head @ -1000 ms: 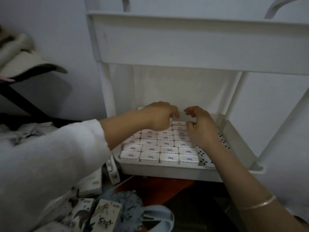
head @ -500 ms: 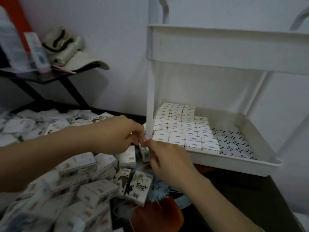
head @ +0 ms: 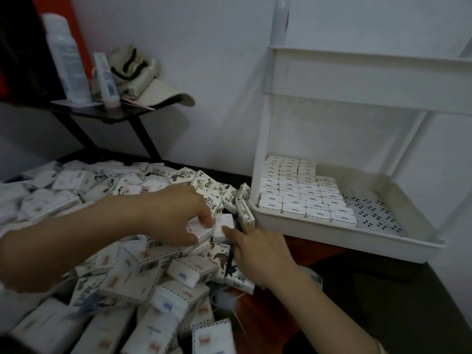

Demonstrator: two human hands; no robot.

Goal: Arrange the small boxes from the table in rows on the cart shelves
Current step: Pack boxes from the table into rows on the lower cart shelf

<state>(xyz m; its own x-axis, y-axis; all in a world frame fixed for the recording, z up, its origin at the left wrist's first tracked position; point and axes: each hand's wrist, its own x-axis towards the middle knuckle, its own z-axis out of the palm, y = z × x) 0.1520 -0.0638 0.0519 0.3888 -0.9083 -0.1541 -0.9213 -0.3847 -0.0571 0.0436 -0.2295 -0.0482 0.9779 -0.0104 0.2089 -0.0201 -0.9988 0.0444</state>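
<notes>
A big loose pile of small white boxes [head: 132, 272] covers the table on the left. Over the pile's right edge, my left hand [head: 171, 215] pinches one white box [head: 203, 232] between thumb and fingers. Reaching in from the lower right, my right hand [head: 258, 251] touches the neighbouring white box [head: 226, 223] with a straight index fingertip. To the right stands the white cart [head: 265, 139]. Its lower shelf tray [head: 332, 242] holds several neat rows of boxes [head: 301, 198] filling its left part, while the perforated right part [head: 375, 213] is bare.
The cart's upper shelf [head: 370, 80] overhangs the lower tray. A black side shelf [head: 107, 114] at the back left carries a white bottle [head: 66, 57], a small tube [head: 106, 80] and a beige cap [head: 148, 83]. A white wall lies behind.
Both hands left the cart tray and came left to the pile on the table. My view swung left with them. My left hand now has a box between its fingers.
</notes>
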